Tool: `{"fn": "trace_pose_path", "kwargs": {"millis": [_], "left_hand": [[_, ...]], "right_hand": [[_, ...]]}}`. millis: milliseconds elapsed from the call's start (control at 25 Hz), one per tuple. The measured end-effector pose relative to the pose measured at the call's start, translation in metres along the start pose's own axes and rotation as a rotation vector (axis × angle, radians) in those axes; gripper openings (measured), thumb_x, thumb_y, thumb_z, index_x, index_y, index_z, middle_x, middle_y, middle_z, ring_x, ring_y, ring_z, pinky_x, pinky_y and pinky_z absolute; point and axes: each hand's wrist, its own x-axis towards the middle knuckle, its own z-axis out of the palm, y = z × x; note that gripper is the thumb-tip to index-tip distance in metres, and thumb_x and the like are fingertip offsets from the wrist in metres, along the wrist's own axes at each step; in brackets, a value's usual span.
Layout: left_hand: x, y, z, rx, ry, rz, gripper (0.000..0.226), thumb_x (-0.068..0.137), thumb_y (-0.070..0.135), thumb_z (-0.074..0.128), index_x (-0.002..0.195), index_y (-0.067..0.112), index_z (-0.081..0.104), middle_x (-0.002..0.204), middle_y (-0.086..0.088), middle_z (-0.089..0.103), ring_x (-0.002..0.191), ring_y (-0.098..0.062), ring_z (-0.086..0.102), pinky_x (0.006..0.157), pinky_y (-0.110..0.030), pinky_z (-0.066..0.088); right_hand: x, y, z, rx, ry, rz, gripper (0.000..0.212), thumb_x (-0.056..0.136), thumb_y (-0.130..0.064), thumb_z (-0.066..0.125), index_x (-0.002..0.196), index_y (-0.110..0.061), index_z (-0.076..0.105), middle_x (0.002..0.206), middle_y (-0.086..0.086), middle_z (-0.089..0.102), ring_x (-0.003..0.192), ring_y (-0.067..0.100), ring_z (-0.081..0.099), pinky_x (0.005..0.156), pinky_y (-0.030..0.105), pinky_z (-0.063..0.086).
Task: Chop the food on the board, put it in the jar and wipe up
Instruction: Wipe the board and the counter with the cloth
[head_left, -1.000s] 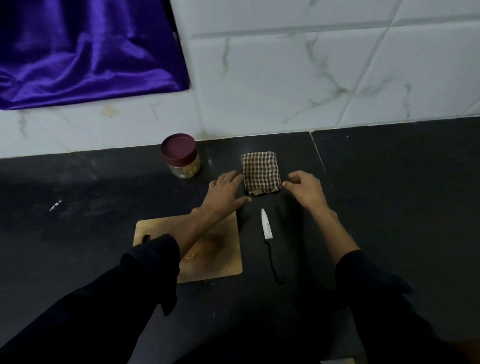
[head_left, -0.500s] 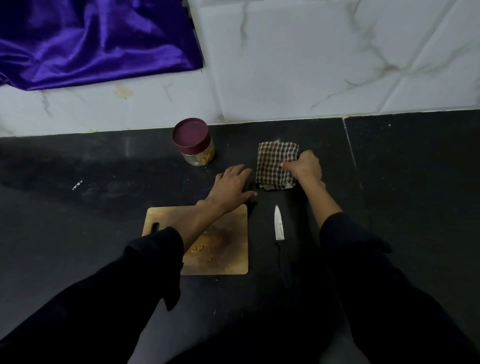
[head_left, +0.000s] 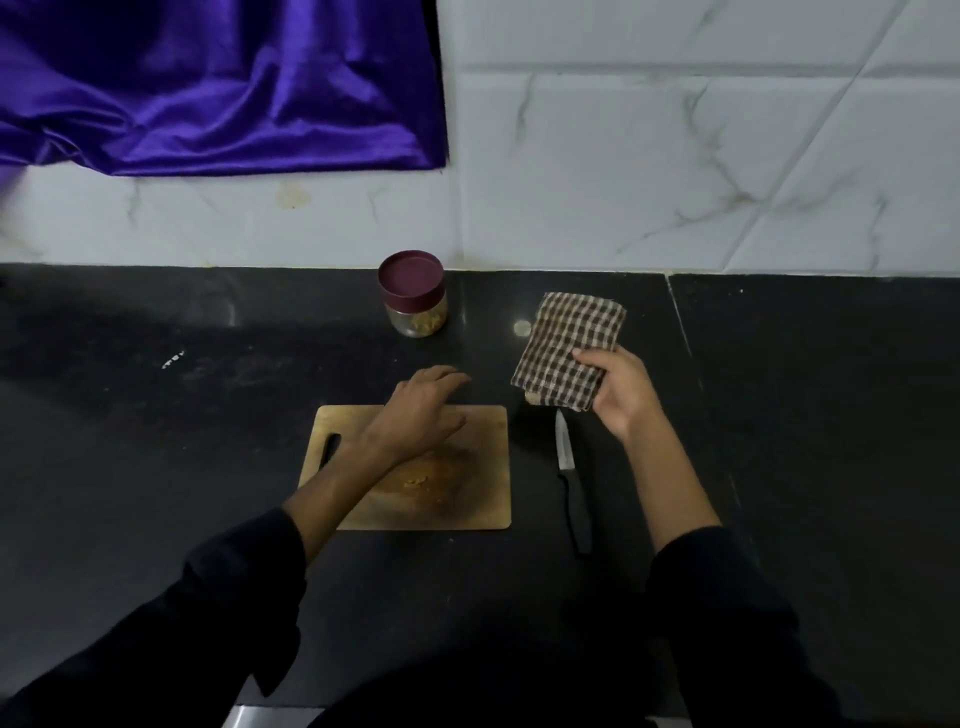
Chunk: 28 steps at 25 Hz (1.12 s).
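Note:
A wooden chopping board (head_left: 483, 493) lies on the black counter with a few yellowish crumbs (head_left: 415, 480) on its stained middle. My left hand (head_left: 423, 410) rests flat over the board's far edge, fingers relaxed. My right hand (head_left: 618, 395) grips a folded brown checked cloth (head_left: 569, 348) by its near right corner and holds it just off the counter. A glass jar (head_left: 414, 293) with a maroon lid on stands behind the board, some chopped food inside. A white-bladed knife (head_left: 569, 478) with a black handle lies right of the board.
The black counter (head_left: 805, 415) runs to a white marble-tiled wall (head_left: 675, 156) at the back. A purple satin cloth (head_left: 208, 88) hangs at the upper left. A small round pale spot (head_left: 521, 327) lies on the counter beside the checked cloth.
My right hand closed on the checked cloth and has lifted it off the counter. My left hand slid back from beside the cloth onto the board's far edge.

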Motion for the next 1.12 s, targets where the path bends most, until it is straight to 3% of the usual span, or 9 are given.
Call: {"fn": "trace_pose_path", "kwargs": {"millis": [120, 200, 360, 440, 520, 760, 880, 1000, 1120], "left_hand": [[-0.04, -0.028, -0.003, -0.07, 0.075, -0.008, 0.045, 0.091, 0.024, 0.06, 0.135, 0.019, 0.048, 0.137, -0.002, 0.048, 0.126, -0.017, 0.046, 0.105, -0.039, 0.039], [-0.064, -0.051, -0.001, -0.089, 0.177, -0.047, 0.041, 0.09, 0.022, 0.061, 0.13, 0.016, 0.053, 0.13, -0.005, 0.054, 0.117, -0.018, 0.052, 0.098, -0.032, 0.044], [-0.099, -0.106, 0.007, -0.178, 0.365, -0.319, 0.033, 0.092, 0.019, 0.058, 0.123, 0.01, 0.057, 0.125, -0.01, 0.054, 0.101, -0.022, 0.058, 0.081, -0.034, 0.052], [-0.103, -0.124, 0.01, -0.228, 0.362, -0.465, 0.027, 0.092, 0.026, 0.057, 0.114, 0.01, 0.059, 0.12, -0.01, 0.053, 0.092, -0.022, 0.057, 0.075, -0.036, 0.051], [-0.102, -0.131, 0.013, -0.251, 0.313, -0.544, 0.03, 0.092, 0.035, 0.058, 0.11, 0.011, 0.058, 0.116, -0.007, 0.051, 0.087, -0.022, 0.056, 0.07, -0.036, 0.048], [-0.094, -0.13, 0.013, -0.122, 0.293, -0.509, 0.03, 0.089, 0.032, 0.058, 0.107, 0.007, 0.056, 0.114, -0.008, 0.054, 0.096, -0.027, 0.058, 0.073, -0.039, 0.046], [-0.094, -0.13, 0.01, -0.105, 0.339, -0.46, 0.034, 0.087, 0.034, 0.06, 0.109, 0.009, 0.053, 0.11, -0.007, 0.054, 0.092, -0.027, 0.059, 0.072, -0.04, 0.045], [-0.093, -0.137, 0.001, -0.312, 0.408, -0.443, 0.029, 0.088, 0.03, 0.061, 0.108, 0.011, 0.051, 0.094, -0.002, 0.06, 0.077, -0.019, 0.059, 0.068, -0.037, 0.048], [-0.091, -0.146, -0.007, -0.867, 0.41, -0.429, 0.037, 0.089, 0.019, 0.064, 0.122, 0.013, 0.049, 0.099, -0.005, 0.066, 0.072, -0.018, 0.07, 0.061, -0.038, 0.059]], "right_hand": [[-0.037, 0.022, 0.014, 0.185, -0.124, 0.148, 0.031, 0.089, -0.004, 0.06, 0.121, -0.005, 0.06, 0.115, 0.013, 0.071, 0.111, 0.03, 0.065, 0.089, 0.046, 0.052], [-0.048, 0.035, 0.03, 0.137, -0.125, 0.186, 0.031, 0.091, -0.006, 0.059, 0.122, -0.005, 0.06, 0.113, 0.014, 0.072, 0.108, 0.03, 0.066, 0.085, 0.046, 0.053], [-0.054, 0.059, 0.076, -0.129, -0.043, 0.033, 0.022, 0.092, -0.003, 0.059, 0.113, -0.007, 0.064, 0.111, 0.012, 0.07, 0.105, 0.027, 0.067, 0.088, 0.044, 0.053], [-0.054, 0.069, 0.103, -0.403, 0.023, -0.104, 0.023, 0.093, -0.002, 0.06, 0.114, -0.007, 0.066, 0.109, 0.008, 0.071, 0.1, 0.022, 0.067, 0.09, 0.037, 0.053], [-0.053, 0.082, 0.131, -0.619, 0.043, -0.199, 0.025, 0.094, -0.003, 0.059, 0.118, -0.006, 0.066, 0.107, 0.005, 0.069, 0.097, 0.018, 0.065, 0.08, 0.024, 0.051], [-0.055, 0.118, 0.176, -0.728, 0.098, -0.217, 0.025, 0.097, -0.009, 0.057, 0.119, -0.012, 0.066, 0.102, -0.002, 0.068, 0.092, 0.011, 0.065, 0.06, 0.011, 0.044], [-0.062, 0.122, 0.173, -0.822, 0.162, -0.323, 0.025, 0.096, -0.01, 0.057, 0.119, -0.014, 0.068, 0.105, -0.004, 0.068, 0.101, 0.014, 0.064, 0.075, 0.019, 0.047], [-0.063, 0.118, 0.167, -0.937, 0.171, -0.455, 0.022, 0.094, -0.011, 0.06, 0.112, -0.014, 0.07, 0.102, 0.0, 0.071, 0.098, 0.016, 0.065, 0.082, 0.03, 0.048], [-0.057, 0.115, 0.174, -1.076, 0.13, -0.524, 0.018, 0.094, -0.009, 0.059, 0.108, -0.009, 0.07, 0.102, 0.009, 0.07, 0.096, 0.023, 0.064, 0.073, 0.029, 0.042]]}}
